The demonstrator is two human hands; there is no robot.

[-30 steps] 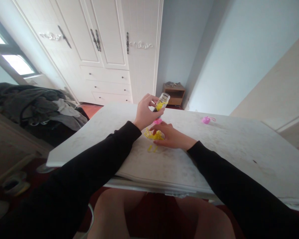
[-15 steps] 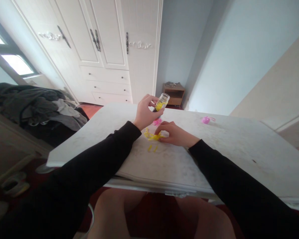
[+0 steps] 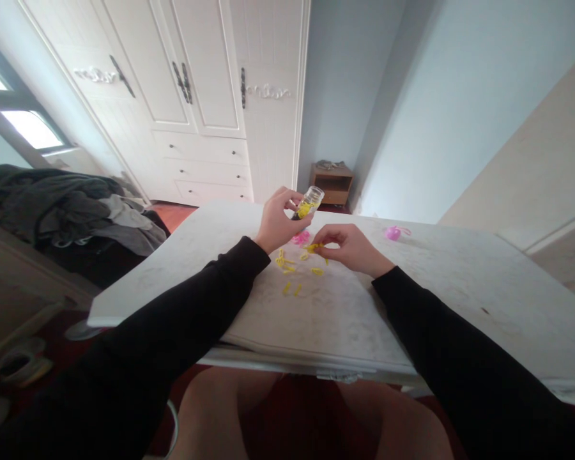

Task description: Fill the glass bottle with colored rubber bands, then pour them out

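Note:
My left hand [image 3: 280, 220] is wrapped round a clear jar [image 3: 310, 203], tilted with its open mouth up and to the right. Yellow pieces and something dark show inside it. Just above the table, my right hand [image 3: 347, 246] pinches a few small yellow bands [image 3: 315, 247], too small to make out exactly. More yellow bands [image 3: 283, 260] lie scattered on the table below both hands, two short ones nearest me. Behind them, partly hidden by the jar and left hand, is a bunch of pink bands [image 3: 300, 238].
On the white table [image 3: 441, 300], a pink round object with a loop [image 3: 393, 233] lies to the right. A white wardrobe [image 3: 201, 76] and a small brown nightstand [image 3: 332, 184] stand beyond the table. Dark clothes [image 3: 62, 204] are heaped at left.
My right hand has lifted off the table toward the jar with yellow bands in its fingers. Other yellow bands now lie spread where it was. My left hand still holds the jar.

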